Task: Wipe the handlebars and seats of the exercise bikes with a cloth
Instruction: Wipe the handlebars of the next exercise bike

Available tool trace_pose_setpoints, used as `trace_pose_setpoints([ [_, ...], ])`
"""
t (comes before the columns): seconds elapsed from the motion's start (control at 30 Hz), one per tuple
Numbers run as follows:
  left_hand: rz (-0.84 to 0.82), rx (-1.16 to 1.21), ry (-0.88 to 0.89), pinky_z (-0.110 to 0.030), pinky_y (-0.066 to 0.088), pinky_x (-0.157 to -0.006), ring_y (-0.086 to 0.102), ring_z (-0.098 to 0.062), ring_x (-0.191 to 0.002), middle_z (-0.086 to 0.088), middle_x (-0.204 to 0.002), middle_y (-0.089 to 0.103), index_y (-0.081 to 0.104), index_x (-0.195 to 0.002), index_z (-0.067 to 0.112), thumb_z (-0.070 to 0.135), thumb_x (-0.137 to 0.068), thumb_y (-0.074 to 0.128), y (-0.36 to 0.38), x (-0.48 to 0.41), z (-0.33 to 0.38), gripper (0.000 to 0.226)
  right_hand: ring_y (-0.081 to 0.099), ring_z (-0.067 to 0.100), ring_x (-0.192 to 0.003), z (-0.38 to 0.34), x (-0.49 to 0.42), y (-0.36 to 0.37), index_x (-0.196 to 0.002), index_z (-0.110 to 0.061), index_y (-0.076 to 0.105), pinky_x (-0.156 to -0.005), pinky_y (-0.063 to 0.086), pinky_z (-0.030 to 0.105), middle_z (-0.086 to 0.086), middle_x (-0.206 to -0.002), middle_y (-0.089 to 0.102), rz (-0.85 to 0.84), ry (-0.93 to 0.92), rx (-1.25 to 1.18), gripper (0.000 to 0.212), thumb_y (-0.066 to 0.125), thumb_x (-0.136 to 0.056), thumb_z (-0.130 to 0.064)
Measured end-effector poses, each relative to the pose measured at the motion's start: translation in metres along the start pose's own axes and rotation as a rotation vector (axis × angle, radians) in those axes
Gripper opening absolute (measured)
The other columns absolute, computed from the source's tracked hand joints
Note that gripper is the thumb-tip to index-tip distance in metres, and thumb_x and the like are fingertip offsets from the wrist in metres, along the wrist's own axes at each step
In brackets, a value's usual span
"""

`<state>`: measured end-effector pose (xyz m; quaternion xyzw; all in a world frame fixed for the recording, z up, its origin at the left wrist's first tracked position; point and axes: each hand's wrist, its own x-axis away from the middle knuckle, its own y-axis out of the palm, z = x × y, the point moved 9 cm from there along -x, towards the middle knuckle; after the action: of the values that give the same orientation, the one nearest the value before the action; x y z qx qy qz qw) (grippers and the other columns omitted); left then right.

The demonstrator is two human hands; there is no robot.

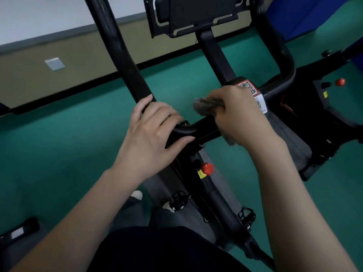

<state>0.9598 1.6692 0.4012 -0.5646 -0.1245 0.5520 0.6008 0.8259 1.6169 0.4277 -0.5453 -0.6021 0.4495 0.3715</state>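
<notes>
Gripping the black handlebar at its bend, our left hand curls its fingers over it. Our right hand clutches the grey cloth against the handlebar's centre, beside the QR sticker.

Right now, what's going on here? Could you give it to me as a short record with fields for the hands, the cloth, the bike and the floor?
left hand: grips the bend of the black handlebar
right hand: holds a grey cloth on the handlebar's crossbar
red knob: on the frame, below the hands
screen holder: above the handlebar, on a central post
floor: green
second bike: to the right
</notes>
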Motion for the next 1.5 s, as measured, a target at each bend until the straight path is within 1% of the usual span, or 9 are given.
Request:
trace_pose_setpoints([
  [0.1,-0.007,0.000,-0.002,-0.042,0.024,-0.114,0.059,-0.022,-0.103,-0.002,-0.098,0.065,0.069,-0.100,0.008,0.048,-0.088,0.058,-0.001,0.000,-0.002,0.043,0.059,0.032,-0.090,-0.012,0.004,0.008,-0.098,-0.011,0.071,-0.073,0.046,0.033,0.015,-0.094,0.068,-0.050,-0.037,-0.036,0.031,0.052,-0.078,0.003],
  [0.2,-0.022,-0.004,0.003,-0.042,0.023,-0.114,0.059,-0.022,-0.103,-0.002,-0.097,0.065,0.070,-0.099,0.007,0.048,-0.088,0.058,0.000,-0.002,-0.003,0.044,0.059,0.029,-0.087,-0.011,0.007,0.012,-0.095,-0.010,0.070,-0.068,0.041,0.029,0.013,-0.092,0.067,-0.038,-0.038,-0.100,0.027,0.052,-0.080,0.003],
  [0.43,-0.033,-0.012,0.035,-0.042,0.022,-0.114,0.058,-0.019,-0.103,0.001,-0.096,0.066,0.070,-0.099,0.011,0.050,-0.089,0.057,0.003,-0.004,0.002,0.043,0.057,0.030,-0.096,0.030,0.048,-0.009,-0.101,0.001,0.069,-0.082,0.035,0.020,0.012,-0.098,0.068,0.516,0.130,-0.262,0.019,0.056,-0.087,0.006],
  [0.63,-0.063,-0.023,0.033,-0.042,0.021,-0.115,0.058,-0.018,-0.103,0.002,-0.095,0.066,0.070,-0.100,0.012,0.051,-0.089,0.055,0.003,-0.006,0.006,0.043,0.056,0.027,-0.096,0.043,0.087,0.005,-0.101,0.004,0.067,-0.090,0.038,0.015,0.013,-0.099,0.066,0.733,0.159,-0.307,0.021,0.056,-0.085,0.012],
  [0.83,-0.087,-0.037,0.025,-0.040,0.020,-0.115,0.059,-0.020,-0.102,0.001,-0.096,0.066,0.070,-0.102,0.011,0.050,-0.088,0.054,0.005,-0.004,0.015,0.045,0.056,0.025,-0.094,0.056,0.116,0.044,-0.103,0.007,0.058,-0.085,0.044,0.031,0.020,-0.100,0.059,0.966,0.517,-0.713,0.016,0.053,-0.088,0.006],
  [0.9,-0.090,-0.039,0.028,-0.039,0.020,-0.115,0.059,-0.021,-0.101,0.001,-0.095,0.066,0.070,-0.102,0.011,0.049,-0.089,0.055,0.007,-0.003,0.014,0.043,0.054,0.017,-0.087,0.061,0.120,0.060,-0.103,0.004,0.057,-0.080,0.044,0.028,0.015,-0.095,0.059,1.023,0.659,-0.910,0.014,0.054,-0.089,0.003],
  [1.1,-0.097,-0.060,0.027,-0.038,0.019,-0.114,0.059,-0.020,-0.102,0.002,-0.095,0.066,0.069,-0.104,0.012,0.050,-0.089,0.052,0.009,-0.002,0.011,0.044,0.053,-0.002,-0.072,0.062,0.110,0.088,-0.100,-0.006,0.051,-0.072,0.043,0.010,-0.003,-0.085,0.056,1.073,0.756,-1.232,0.015,0.054,-0.090,0.004],
  [1.3,-0.084,-0.051,0.045,-0.040,0.022,-0.113,0.060,-0.021,-0.099,0.001,-0.093,0.067,0.070,-0.103,0.011,0.047,-0.089,0.054,0.007,-0.003,0.012,0.042,0.061,0.007,-0.083,0.050,0.103,0.129,-0.092,-0.013,0.052,-0.076,0.049,0.019,0.003,-0.089,0.062,0.903,0.701,-1.513,0.018,0.052,-0.092,0.005],
  [1.5,-0.099,-0.038,0.051,-0.042,0.022,-0.113,0.060,-0.022,-0.099,0.000,-0.092,0.067,0.069,-0.104,0.010,0.047,-0.089,0.052,0.009,-0.003,0.012,0.043,0.063,0.005,-0.066,0.078,0.075,0.130,-0.083,-0.007,0.055,-0.066,0.053,0.018,-0.005,-0.067,0.067,0.934,0.722,-1.821,0.021,0.051,-0.090,0.012],
])
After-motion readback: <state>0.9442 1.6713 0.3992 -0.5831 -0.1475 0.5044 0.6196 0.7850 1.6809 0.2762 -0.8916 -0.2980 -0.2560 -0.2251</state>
